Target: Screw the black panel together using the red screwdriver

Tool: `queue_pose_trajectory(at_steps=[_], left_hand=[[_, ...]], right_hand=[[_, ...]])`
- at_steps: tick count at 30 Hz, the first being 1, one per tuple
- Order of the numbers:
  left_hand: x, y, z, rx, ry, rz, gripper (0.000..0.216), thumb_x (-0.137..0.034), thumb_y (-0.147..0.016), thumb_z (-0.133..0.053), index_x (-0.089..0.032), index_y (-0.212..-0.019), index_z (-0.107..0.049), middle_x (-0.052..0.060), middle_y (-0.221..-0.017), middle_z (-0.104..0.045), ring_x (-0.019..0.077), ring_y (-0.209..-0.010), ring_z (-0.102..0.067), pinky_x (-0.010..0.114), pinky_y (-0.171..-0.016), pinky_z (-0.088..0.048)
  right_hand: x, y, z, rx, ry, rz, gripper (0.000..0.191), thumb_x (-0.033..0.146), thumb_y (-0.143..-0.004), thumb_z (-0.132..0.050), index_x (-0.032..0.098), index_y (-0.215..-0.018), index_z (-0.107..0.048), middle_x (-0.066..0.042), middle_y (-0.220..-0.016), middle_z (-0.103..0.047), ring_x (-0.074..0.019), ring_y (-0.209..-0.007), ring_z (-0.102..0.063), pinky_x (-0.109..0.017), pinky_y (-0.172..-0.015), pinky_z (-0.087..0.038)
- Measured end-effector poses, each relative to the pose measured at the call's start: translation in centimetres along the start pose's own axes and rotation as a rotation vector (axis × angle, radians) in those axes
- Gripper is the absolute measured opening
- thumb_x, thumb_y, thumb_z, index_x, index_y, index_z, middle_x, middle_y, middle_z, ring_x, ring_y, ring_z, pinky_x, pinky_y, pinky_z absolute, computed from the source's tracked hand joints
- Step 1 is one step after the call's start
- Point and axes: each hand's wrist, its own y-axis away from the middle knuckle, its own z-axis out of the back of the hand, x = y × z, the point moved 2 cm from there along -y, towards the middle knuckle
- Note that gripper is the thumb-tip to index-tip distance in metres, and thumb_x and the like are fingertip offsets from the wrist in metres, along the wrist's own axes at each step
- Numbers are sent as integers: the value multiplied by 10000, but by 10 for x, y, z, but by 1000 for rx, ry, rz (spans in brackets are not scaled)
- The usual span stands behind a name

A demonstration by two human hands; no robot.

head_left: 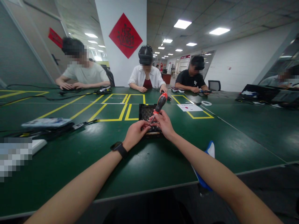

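We record one red-and-black screwdriver (161, 102), tilted tip-down over the black case (144, 110), our right hand (165, 123) clasped on it, our left hand (137, 132) beside its tip, fingertips gathered, contents indiscernible.

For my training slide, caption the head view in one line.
Right grip holding a red-and-black screwdriver, left grip near its tip, over a black case on a green table.

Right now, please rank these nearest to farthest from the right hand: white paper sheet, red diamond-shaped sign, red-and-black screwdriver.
1. Red-and-black screwdriver: held in the right hand.
2. White paper sheet: on the green table, beyond and right.
3. Red diamond-shaped sign: on the far white pillar, left.
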Motion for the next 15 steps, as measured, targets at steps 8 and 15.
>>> queue_pose_trajectory(at_steps=[8,15], left_hand=[[-1,0,0,5,-18,32,184,-370,-789,-586,-188,-790,-606,13,-738,-642,137,-646,-556,248,-592,-411],[2,0,-2,30,-85,-18,184,-275,-857,-480,-196,-905,-640,51,-878,-681,177,-782,-608,281,-703,-448]], right_hand=[[1,1,-2,3,25,9,330,429,-789,-586,224,-1004,-445,-7,-828,-650,-120,-743,-647,-254,-631,-549],[-3,0,-1,23,-87,-82,333,444,-859,-460,224,-1109,-444,-32,-866,-671,-140,-755,-654,-307,-674,-555]])
